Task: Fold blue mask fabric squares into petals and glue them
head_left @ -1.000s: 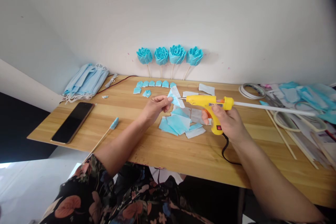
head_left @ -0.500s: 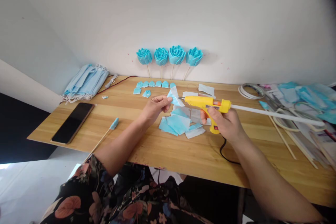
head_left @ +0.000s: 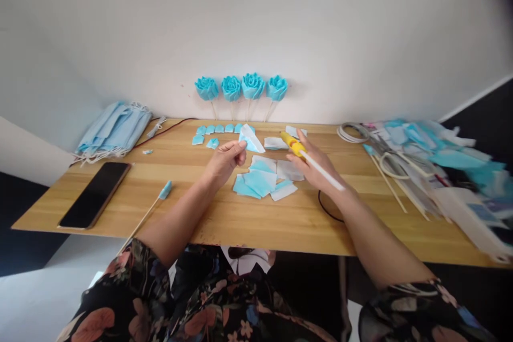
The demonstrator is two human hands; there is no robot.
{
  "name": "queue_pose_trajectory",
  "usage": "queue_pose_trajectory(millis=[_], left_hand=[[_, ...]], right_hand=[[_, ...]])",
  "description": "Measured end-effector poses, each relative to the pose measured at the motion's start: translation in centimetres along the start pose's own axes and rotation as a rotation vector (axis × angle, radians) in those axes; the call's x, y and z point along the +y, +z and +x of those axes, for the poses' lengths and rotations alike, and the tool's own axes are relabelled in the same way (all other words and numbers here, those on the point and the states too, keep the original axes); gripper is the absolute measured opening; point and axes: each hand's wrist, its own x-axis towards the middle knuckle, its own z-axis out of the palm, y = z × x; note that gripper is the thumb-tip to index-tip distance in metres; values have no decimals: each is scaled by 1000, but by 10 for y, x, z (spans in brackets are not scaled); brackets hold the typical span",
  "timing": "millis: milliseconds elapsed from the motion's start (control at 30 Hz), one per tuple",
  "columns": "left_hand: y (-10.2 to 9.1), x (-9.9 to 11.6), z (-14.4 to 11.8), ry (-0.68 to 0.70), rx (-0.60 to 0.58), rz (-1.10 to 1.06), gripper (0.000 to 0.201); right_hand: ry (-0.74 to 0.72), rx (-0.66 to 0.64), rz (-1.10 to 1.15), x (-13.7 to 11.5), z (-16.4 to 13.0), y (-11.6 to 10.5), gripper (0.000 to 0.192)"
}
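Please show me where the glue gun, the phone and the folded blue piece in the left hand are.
glue gun [head_left: 294, 144], head view, yellow barrel.
phone [head_left: 94, 194], head view, screen middle.
blue piece [head_left: 251, 139], head view, its middle.

A long wooden table [head_left: 240, 219] stands against a plain white wall [head_left: 256, 21]. Below the table, the floor [head_left: 32, 299] is pale and bright.

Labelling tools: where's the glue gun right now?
Head view, centre of the wooden table: the yellow glue gun is in the right hand, above the cut mask pieces, pointing away toward the wall.
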Motion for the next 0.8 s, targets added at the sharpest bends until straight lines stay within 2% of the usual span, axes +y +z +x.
queue_pose_trajectory(millis=[133,233,333,400,467,533,667,800], left_hand=[[2,1,-2,6,-12,-16,45],[5,0,-3,-13,-33,-19,45],[8,-2,-5,-32,-48,-18,46],[9,-3,-5,-34,-56,-19,46],[9,-3,-5,-31,-67,-19,46],[9,-3,-5,-27,-71,-17,46],[9,-4,-5,-8,-67,4,45],[10,-7,-5,15,-64,34,44]], right_hand=[[-64,-160,-287,36,-9,-28,71],[35,-256,-423,75,-29,-57,78],[129,-306,-473,103,-43,-83,75],[78,-243,-487,103,-44,-93,64],[-1,-143,-439,86,-39,-95,56],[-39,-102,-273,54,-32,-87,56],[141,-129,284,-15,-14,-45,52],[183,-181,700,-56,1,-5,55]])
